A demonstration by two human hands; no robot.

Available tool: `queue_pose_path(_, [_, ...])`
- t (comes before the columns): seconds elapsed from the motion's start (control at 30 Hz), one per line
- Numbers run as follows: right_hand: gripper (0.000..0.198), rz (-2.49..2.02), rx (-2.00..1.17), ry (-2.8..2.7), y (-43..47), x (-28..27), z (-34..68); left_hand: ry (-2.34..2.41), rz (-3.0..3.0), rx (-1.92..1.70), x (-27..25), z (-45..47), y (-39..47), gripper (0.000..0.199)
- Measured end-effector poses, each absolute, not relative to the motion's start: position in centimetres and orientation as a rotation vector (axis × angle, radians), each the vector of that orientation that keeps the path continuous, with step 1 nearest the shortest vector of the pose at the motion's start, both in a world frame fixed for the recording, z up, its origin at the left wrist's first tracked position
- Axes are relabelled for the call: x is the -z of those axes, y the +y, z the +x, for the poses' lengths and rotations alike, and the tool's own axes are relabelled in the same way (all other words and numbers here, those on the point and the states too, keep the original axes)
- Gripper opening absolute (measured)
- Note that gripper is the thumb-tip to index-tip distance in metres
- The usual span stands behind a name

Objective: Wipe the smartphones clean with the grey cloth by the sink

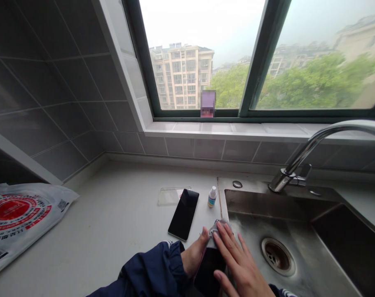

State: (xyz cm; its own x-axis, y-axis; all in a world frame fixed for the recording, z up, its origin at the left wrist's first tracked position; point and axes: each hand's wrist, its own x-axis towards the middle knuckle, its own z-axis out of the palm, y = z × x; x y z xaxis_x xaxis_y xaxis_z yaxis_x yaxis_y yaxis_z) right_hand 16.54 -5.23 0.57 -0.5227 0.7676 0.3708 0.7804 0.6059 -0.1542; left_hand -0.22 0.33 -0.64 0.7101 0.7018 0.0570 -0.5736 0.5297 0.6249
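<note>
My left hand (193, 256) is closed around the side of a dark-screened smartphone (208, 270), holding it low over the counter by the sink's edge. A grey cloth (211, 243) covers the phone's upper end. Flat across the cloth lie the outstretched fingers of my right hand (241, 262), its thumb low over the screen. Just beyond, a second black smartphone (183, 214) rests face up on the counter, overlapping a clear phone case (168, 197). A small spray bottle (212, 198) with a white cap stands upright to the right of that phone.
At right is a steel sink (246, 231) with a drain (277, 255) and a chrome faucet (294, 163). A white plastic bag (23, 218) with red print lies on the counter (113, 222) at left. A window (202, 53) and sill (206, 128) are behind.
</note>
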Motion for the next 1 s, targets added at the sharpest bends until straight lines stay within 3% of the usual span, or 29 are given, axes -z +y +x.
queue_pose_path(0.3, [0.069,-1.230,-0.030,-2.395,-5.1,-0.5,16.4,0.180,0.665,-0.775,0.9,-0.1,0.5,0.058])
queue_pose_path(0.8, [0.072,-1.161,0.005,-2.450,-5.1,-0.4,16.4,0.518,0.906,-0.827,0.3,-1.0,0.0,0.050])
queue_pose_path(1.0, [0.069,-1.261,-0.001,-2.397,-5.1,-0.5,16.4,0.397,0.837,-0.751,0.0,-0.8,0.0,0.051])
